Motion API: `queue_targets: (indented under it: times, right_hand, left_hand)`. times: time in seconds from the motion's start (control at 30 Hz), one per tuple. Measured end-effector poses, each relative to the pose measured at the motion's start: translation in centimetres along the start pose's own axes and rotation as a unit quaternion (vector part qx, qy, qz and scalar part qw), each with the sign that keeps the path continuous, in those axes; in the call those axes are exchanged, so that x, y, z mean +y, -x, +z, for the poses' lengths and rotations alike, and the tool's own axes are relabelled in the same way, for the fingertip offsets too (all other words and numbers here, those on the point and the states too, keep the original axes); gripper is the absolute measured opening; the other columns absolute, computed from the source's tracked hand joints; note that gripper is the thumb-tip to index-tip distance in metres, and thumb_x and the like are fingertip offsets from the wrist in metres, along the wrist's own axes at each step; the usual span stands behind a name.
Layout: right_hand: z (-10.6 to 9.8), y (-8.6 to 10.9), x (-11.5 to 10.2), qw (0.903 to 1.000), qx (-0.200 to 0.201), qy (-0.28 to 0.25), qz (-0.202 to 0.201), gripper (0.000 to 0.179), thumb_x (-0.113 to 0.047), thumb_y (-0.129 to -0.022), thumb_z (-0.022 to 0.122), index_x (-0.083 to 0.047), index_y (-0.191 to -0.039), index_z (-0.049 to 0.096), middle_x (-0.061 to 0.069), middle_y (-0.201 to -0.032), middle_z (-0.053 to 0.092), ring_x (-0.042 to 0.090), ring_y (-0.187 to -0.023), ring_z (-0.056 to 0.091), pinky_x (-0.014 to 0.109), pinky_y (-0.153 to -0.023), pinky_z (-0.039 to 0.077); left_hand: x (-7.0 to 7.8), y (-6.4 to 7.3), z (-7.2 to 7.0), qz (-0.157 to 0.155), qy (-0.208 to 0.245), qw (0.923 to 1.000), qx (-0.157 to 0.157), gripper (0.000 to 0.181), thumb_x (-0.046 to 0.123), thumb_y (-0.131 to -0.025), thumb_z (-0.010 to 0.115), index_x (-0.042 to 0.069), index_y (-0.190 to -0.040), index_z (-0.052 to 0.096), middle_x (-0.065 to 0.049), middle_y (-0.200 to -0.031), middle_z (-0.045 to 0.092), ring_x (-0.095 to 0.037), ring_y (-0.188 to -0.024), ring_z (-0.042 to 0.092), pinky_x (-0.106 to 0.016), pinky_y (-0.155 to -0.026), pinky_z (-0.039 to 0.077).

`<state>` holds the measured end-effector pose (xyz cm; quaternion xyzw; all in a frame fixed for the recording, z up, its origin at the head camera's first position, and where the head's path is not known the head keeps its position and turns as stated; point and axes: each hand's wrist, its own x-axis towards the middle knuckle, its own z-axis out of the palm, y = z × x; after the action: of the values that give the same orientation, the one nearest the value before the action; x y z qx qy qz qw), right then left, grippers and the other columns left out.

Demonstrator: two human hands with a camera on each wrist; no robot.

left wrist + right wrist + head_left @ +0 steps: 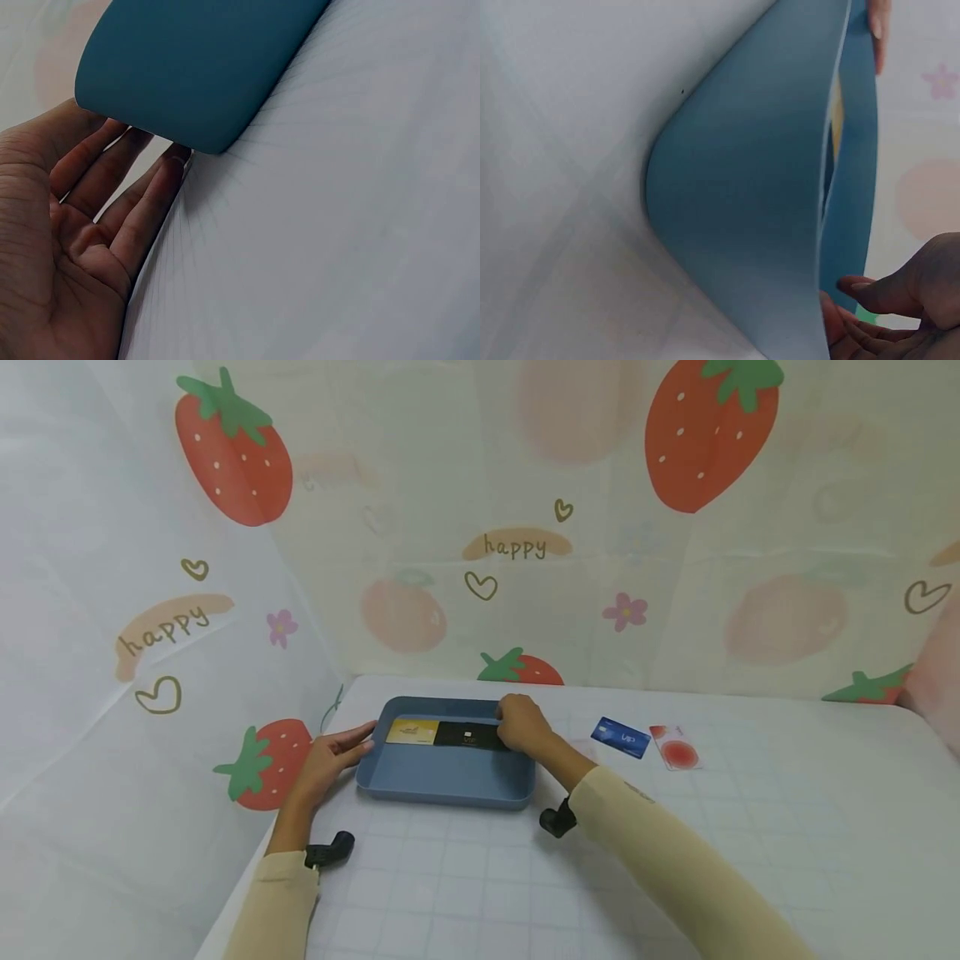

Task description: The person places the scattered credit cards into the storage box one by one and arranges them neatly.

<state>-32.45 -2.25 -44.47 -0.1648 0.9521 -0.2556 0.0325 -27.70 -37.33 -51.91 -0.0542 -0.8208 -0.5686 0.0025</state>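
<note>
A blue-grey tray [442,781] lies flat on the table between the two hands. Inside, a yellow card [412,732] and a black card [467,737] with VIP lettering sit side by side along the far half. My right hand [522,724] reaches into the tray and grips the right end of the black card; its fingertips are partly hidden by the tray wall in the right wrist view. At the tray's left side, my left hand [90,195] rests its extended fingers, thumb up near the rim and the other fingertips low by the base.
To the right of the tray lie a blue VIP card [621,737] and a white card with a red circle [677,748]. A white grid-patterned cloth [465,877] covers the table. Behind and to the left hangs a curtain [420,460] with strawberry prints.
</note>
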Motion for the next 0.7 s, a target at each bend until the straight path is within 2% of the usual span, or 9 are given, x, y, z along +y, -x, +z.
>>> queue_targets:
  times: [0.07,0.13,0.37,0.6,0.7]
  right_hand:
    - [-0.2,0.3,0.1,0.9999,0.003,-0.014,-0.004,0.026,0.006,-0.09,0.061,0.007,-0.114,0.072,0.019,-0.118,0.07,0.031,-0.112,0.065,0.042,-0.094,0.056]
    - [-0.6,0.8,0.2,0.9995,0.008,-0.028,-0.009,0.027,0.007,-0.09,0.059,0.006,-0.115,0.072,0.018,-0.119,0.069,0.031,-0.112,0.064,0.043,-0.095,0.055]
    - [-2.2,2.5,0.8,0.9954,0.031,-0.081,-0.04,0.033,0.012,-0.087,0.054,0.005,-0.113,0.073,0.019,-0.108,0.071,0.027,-0.095,0.063,0.04,-0.084,0.056]
    - [-3.4,4.4,1.8,0.9902,0.04,-0.126,-0.045,0.024,0.003,-0.094,0.06,0.003,-0.114,0.072,0.018,-0.106,0.072,0.028,-0.097,0.065,0.042,-0.084,0.056]
    - [-3.8,5.2,2.1,0.9893,0.043,-0.131,-0.047,0.022,0.0,-0.095,0.064,0.002,-0.115,0.072,0.016,-0.106,0.072,0.027,-0.093,0.064,0.04,-0.081,0.056]
  left_hand:
    - [-0.1,-0.1,0.0,0.0,-0.002,1.0,-0.002,0.05,0.024,-0.099,0.068,0.012,-0.147,0.055,-0.01,-0.149,0.052,-0.019,-0.132,0.056,-0.018,-0.094,0.051]
    - [-0.1,-0.1,0.1,0.001,-0.004,1.0,-0.005,0.05,0.021,-0.1,0.067,0.01,-0.148,0.053,-0.012,-0.15,0.051,-0.018,-0.132,0.055,-0.018,-0.094,0.051]
    - [0.3,-0.1,0.0,0.002,-0.008,1.0,-0.004,0.05,0.023,-0.1,0.068,0.011,-0.147,0.055,-0.011,-0.149,0.052,-0.013,-0.129,0.058,-0.018,-0.094,0.051]
    - [0.3,0.0,0.0,-0.003,-0.006,1.0,0.003,0.052,0.031,-0.096,0.072,0.016,-0.144,0.059,-0.006,-0.147,0.056,-0.016,-0.131,0.057,-0.019,-0.094,0.051]
    - [0.4,0.2,0.1,-0.005,-0.009,0.9999,0.005,0.052,0.031,-0.097,0.072,0.016,-0.145,0.059,-0.005,-0.147,0.056,-0.017,-0.132,0.056,-0.019,-0.094,0.051]
